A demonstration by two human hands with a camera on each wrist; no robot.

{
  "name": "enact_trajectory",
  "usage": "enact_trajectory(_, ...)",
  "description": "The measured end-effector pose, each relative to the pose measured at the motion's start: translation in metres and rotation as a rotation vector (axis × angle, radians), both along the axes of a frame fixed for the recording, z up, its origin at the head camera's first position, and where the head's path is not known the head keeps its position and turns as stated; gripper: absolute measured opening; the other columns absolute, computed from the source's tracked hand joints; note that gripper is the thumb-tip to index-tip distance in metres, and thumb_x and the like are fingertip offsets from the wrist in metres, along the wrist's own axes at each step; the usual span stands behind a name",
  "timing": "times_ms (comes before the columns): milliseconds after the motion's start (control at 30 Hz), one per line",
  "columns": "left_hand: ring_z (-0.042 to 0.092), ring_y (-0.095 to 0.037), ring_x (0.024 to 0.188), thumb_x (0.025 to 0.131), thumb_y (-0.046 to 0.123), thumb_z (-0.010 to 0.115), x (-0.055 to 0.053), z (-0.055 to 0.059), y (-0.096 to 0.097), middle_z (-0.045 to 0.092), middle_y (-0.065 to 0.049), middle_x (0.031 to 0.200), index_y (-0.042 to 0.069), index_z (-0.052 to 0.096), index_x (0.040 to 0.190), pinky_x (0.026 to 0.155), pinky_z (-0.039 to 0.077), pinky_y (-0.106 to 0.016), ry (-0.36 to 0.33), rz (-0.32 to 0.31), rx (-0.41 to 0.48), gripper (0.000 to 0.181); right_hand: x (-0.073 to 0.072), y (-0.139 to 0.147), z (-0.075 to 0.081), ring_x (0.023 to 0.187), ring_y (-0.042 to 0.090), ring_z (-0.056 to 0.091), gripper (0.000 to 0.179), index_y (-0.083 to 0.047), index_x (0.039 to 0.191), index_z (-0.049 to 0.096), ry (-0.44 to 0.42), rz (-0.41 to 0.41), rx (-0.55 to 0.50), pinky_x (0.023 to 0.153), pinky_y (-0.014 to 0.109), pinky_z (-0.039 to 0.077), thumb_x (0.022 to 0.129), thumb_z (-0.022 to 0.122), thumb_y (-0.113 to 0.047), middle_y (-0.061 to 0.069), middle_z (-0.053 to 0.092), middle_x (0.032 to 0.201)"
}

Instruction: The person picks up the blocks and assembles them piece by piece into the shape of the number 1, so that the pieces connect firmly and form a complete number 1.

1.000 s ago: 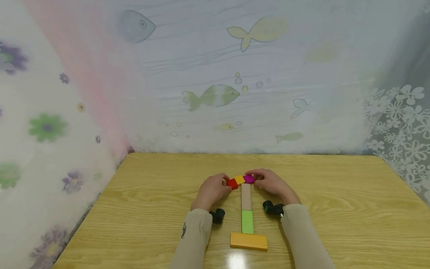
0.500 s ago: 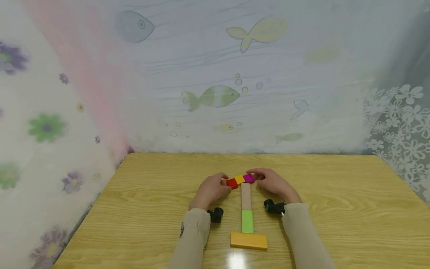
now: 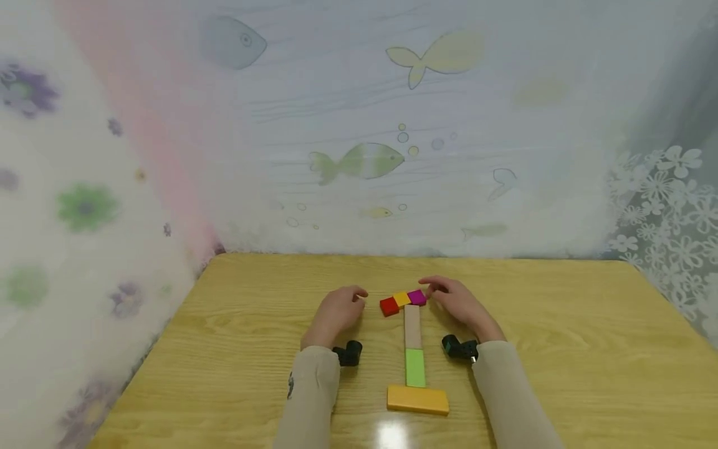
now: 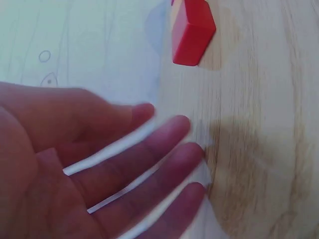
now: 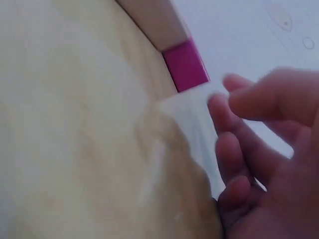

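Note:
Three small blocks, red (image 3: 389, 306), yellow (image 3: 402, 299) and magenta (image 3: 417, 297), lie side by side in a slightly slanted row. Below the row a plain wooden block (image 3: 412, 327) and a light green block (image 3: 415, 368) stand end to end, with a wide orange block (image 3: 417, 400) across the bottom. My left hand (image 3: 338, 313) is apart from the red block, its fingers spread and loose in the left wrist view. Just right of the magenta block is my right hand (image 3: 457, 304); in the right wrist view its loosely bent fingers hold nothing and a gap shows to the block.
The wood-grain table (image 3: 241, 374) runs back to a wall hanging (image 3: 348, 93) printed with fish. Black wrist cameras (image 3: 349, 353) sit beside both wrists, close to the column of blocks. Light glares off the front of the table.
My left hand has let go of the red block and moved left, away from it. My right fingers have come slightly away from the magenta block. The row keeps its slant.

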State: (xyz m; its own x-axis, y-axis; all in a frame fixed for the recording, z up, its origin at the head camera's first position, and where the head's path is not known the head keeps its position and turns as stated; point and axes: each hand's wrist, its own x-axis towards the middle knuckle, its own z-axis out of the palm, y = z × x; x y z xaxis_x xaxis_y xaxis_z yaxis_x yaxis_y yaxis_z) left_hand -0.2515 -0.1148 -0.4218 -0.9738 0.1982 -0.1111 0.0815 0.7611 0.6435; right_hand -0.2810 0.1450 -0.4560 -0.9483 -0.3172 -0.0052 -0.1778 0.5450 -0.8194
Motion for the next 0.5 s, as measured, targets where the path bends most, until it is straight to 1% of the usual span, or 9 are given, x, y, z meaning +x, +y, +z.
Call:
enact_trajectory(100, 0.053, -0.020, 0.098, 0.094, 0.016, 0.042, -0.005, 0.002, 0.002, 0.059, -0.001, 0.108, 0.015, 0.056, 0.118, 0.086, 0.040, -0.038, 0.021, -0.018, 0.034, 0.029, 0.002, 0.006, 0.001, 0.098, 0.022, 0.048, 0.031, -0.017, 0.125, 0.051, 0.008, -0.056, -0.035, 0.086, 0.042, 0.036, 0.095, 0.044, -0.023, 0.004, 0.054, 0.108)
enact_trajectory(167, 0.053, -0.020, 0.098, 0.094, 0.019, 0.042, -0.007, 0.002, 0.004, 0.058, -0.002, 0.110, 0.015, 0.056, 0.119, 0.085, 0.040, -0.038, 0.026, -0.027, 0.051, 0.029, 0.005, 0.012, 0.000, 0.100, 0.023, 0.048, 0.032, -0.018, 0.125, 0.050, 0.003, -0.081, -0.059, 0.087, 0.043, 0.035, 0.095, 0.044, -0.025, 0.005, 0.054, 0.110)
enact_trajectory(233, 0.052, -0.021, 0.101, 0.094, 0.022, 0.042, -0.007, 0.002, 0.005, 0.057, -0.002, 0.114, 0.015, 0.055, 0.121, 0.086, 0.039, -0.039, 0.016, -0.024, 0.056, 0.031, 0.011, 0.017, -0.001, 0.104, 0.023, 0.048, 0.034, -0.018, 0.126, 0.049, -0.017, -0.095, -0.076, 0.090, 0.045, 0.035, 0.094, 0.044, -0.027, 0.005, 0.053, 0.114)
enact_trajectory(300, 0.051, -0.022, 0.105, 0.094, 0.024, 0.041, -0.006, 0.001, 0.006, 0.055, -0.003, 0.118, 0.015, 0.054, 0.122, 0.088, 0.039, -0.039, 0.013, -0.032, 0.055, 0.032, 0.017, 0.018, -0.002, 0.106, 0.023, 0.048, 0.034, -0.017, 0.128, 0.049, -0.023, -0.086, -0.069, 0.091, 0.045, 0.034, 0.095, 0.044, -0.025, 0.005, 0.054, 0.115)
enact_trajectory(400, 0.048, -0.024, 0.112, 0.095, 0.024, 0.041, -0.004, 0.004, 0.010, 0.052, -0.004, 0.123, 0.016, 0.051, 0.125, 0.091, 0.036, -0.041, 0.032, -0.051, 0.033, 0.033, 0.024, 0.015, 0.001, 0.110, 0.024, 0.048, 0.034, -0.019, 0.128, 0.049, -0.003, -0.075, -0.017, 0.093, 0.046, 0.033, 0.095, 0.044, -0.024, 0.004, 0.055, 0.116)
enact_trajectory(500, 0.042, -0.024, 0.119, 0.095, 0.030, 0.040, -0.003, 0.011, 0.015, 0.047, -0.003, 0.130, 0.016, 0.047, 0.129, 0.096, 0.032, -0.041, 0.086, -0.065, 0.015, 0.037, 0.032, 0.006, 0.012, 0.111, 0.025, 0.047, 0.035, -0.020, 0.128, 0.050, 0.055, -0.074, 0.070, 0.091, 0.047, 0.034, 0.094, 0.045, -0.027, 0.004, 0.054, 0.121)
